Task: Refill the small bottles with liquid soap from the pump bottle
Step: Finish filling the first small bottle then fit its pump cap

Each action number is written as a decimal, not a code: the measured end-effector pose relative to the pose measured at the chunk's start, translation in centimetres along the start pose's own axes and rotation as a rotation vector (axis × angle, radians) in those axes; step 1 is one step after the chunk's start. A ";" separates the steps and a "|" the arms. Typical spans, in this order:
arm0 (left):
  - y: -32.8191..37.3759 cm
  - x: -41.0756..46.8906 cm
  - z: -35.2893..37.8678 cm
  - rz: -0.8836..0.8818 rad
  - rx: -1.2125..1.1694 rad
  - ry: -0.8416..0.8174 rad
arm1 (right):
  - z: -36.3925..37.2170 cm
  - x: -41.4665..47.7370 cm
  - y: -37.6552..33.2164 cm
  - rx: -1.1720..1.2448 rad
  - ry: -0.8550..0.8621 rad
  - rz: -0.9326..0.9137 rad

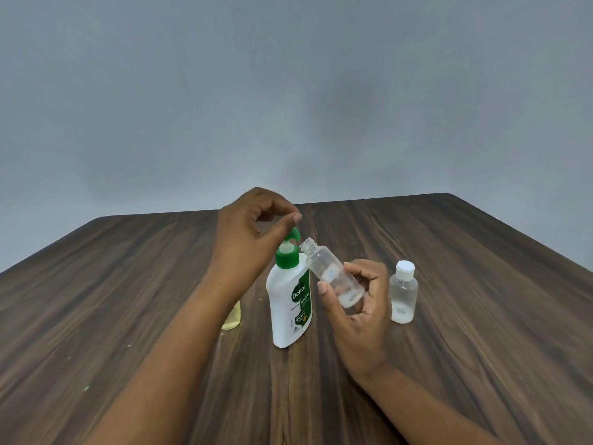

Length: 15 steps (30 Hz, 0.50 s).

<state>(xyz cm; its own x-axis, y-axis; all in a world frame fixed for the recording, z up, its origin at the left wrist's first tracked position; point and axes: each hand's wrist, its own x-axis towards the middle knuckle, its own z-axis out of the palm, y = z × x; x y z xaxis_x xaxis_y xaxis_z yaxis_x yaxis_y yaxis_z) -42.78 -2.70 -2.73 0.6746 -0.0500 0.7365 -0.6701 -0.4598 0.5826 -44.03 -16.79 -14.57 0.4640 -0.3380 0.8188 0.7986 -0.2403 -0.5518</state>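
Head view shows the pump bottle [290, 309] upright near the middle of the dark wood-grain table [481, 332], its flat white plastic body carrying a green label and a green collar. The left hand [247, 232] comes down from above with fingers curled and thumb and fingertips bunched on the green pump head [292, 236], a sensible hold for pushing it down; whether it pinches or only presses is hard to tell. The right hand [359, 313] pinches the uncapped small bottle [330, 271] between thumb and fingers around its lower half, tilting it so the threaded neck sits right at the nozzle, likely to catch the soap without drips. That bottle is clear, round and smooth, with only a little pale liquid at its base, so filling seems barely begun. A second small bottle [403, 293], clear with a white flip cap, stands just to the right, apart from the hand. A yellowish bottle [231, 319] peeks out behind the left forearm
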 end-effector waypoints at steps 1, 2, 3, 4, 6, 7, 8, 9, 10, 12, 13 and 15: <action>-0.1 0.1 0.1 -0.041 -0.006 -0.025 | 0.0 0.0 0.0 0.000 -0.002 -0.008; -0.2 0.1 0.1 -0.072 -0.009 -0.033 | -0.1 0.1 0.0 0.000 -0.007 -0.016; -0.2 0.1 0.1 -0.095 -0.016 -0.027 | 0.0 0.0 0.0 -0.003 -0.014 -0.027; -0.3 0.0 0.2 -0.116 -0.029 -0.013 | 0.0 0.0 0.0 -0.008 -0.017 -0.040; -0.3 0.1 0.2 -0.158 -0.062 0.009 | 0.0 0.0 0.0 -0.013 -0.016 -0.056; -0.2 0.1 0.2 -0.174 -0.069 0.012 | 0.0 0.1 -0.1 -0.012 -0.015 -0.058; -0.2 0.2 0.3 -0.181 -0.070 0.009 | 0.0 0.1 -0.1 -0.011 -0.013 -0.062; -0.1 0.3 0.4 -0.184 -0.065 0.005 | 0.0 0.1 -0.1 -0.009 -0.015 -0.062; -0.1 0.3 0.4 -0.183 -0.056 0.002 | 0.0 0.1 -0.1 -0.004 -0.018 -0.057; -0.1 0.2 0.5 -0.174 -0.031 -0.004 | 0.0 0.1 -0.3 0.019 -0.022 -0.034; -0.1 0.1 0.6 -0.171 -0.020 -0.005 | 0.0 0.1 -0.3 0.026 -0.022 -0.024; 0.0 0.0 0.7 -0.165 -0.015 0.000 | 0.1 0.2 -0.4 0.023 -0.022 -0.012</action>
<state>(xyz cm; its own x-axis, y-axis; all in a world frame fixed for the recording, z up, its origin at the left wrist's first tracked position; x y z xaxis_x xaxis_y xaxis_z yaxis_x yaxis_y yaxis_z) -42.55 -3.32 -3.00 0.7759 0.0248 0.6303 -0.5547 -0.4489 0.7005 -44.28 -16.65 -14.19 0.4623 -0.3151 0.8289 0.8127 -0.2233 -0.5382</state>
